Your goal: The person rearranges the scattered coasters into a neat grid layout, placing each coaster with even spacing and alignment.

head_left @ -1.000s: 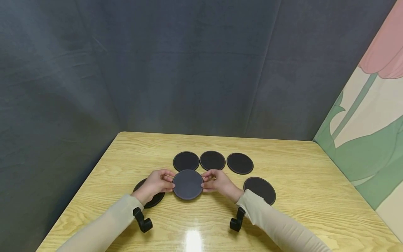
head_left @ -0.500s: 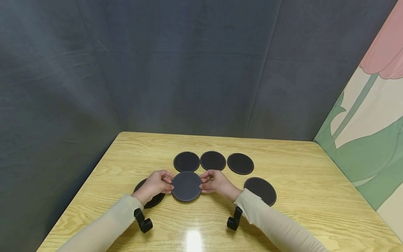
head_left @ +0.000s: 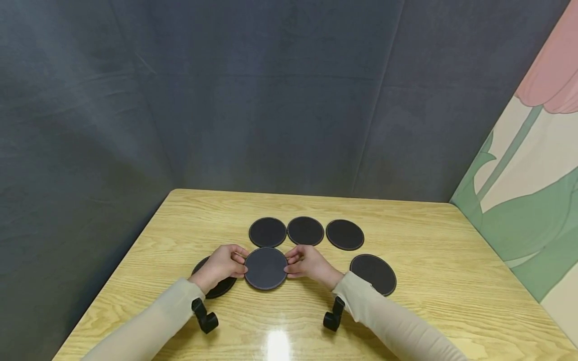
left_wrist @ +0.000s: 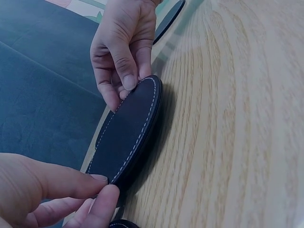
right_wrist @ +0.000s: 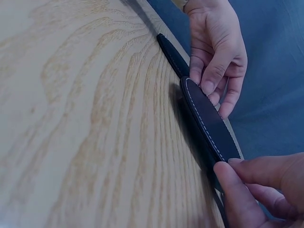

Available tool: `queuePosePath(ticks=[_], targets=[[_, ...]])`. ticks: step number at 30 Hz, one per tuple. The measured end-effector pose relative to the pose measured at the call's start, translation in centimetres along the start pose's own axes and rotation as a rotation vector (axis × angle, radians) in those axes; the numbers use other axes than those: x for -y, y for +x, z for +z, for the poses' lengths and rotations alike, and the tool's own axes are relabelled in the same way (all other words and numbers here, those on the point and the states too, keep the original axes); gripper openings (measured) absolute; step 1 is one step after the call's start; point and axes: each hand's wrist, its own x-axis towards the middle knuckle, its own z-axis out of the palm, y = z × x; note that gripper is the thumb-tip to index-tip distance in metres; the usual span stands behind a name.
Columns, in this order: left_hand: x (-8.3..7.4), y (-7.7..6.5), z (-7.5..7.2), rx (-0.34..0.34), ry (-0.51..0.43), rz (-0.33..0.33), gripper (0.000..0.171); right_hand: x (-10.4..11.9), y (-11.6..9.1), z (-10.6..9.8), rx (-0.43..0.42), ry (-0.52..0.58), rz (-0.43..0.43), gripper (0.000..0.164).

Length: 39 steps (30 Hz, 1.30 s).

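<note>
Two-handed pinch going on: left hand (head_left: 224, 265) and right hand (head_left: 311, 264) grip opposite edges of a round, flat black leather-look disc with pale stitching (head_left: 266, 269), seemingly just above the yellowish wood-grain table (head_left: 433, 240). It's crept slightly toward the near side, so probably careful positioning. Stitched face tilts up that way (round, so no long axis). Three similar black discs (head_left: 305, 231) lie beyond.

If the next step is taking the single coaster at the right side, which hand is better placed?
Probably the right hand: its sleeve passes beside the single coaster. The left hand is farther away, beyond the held coaster. Both hands pinch the held coaster, so the right must let go first.
</note>
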Motion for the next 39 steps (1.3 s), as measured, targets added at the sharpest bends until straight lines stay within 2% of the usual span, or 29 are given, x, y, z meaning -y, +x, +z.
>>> queuePosePath(ticks=[39], targets=[[0.03, 0.31, 0.13, -0.018, 0.071, -0.001, 0.036, 0.53, 0.54, 0.48, -0.043, -0.085, 0.042, 0.029]])
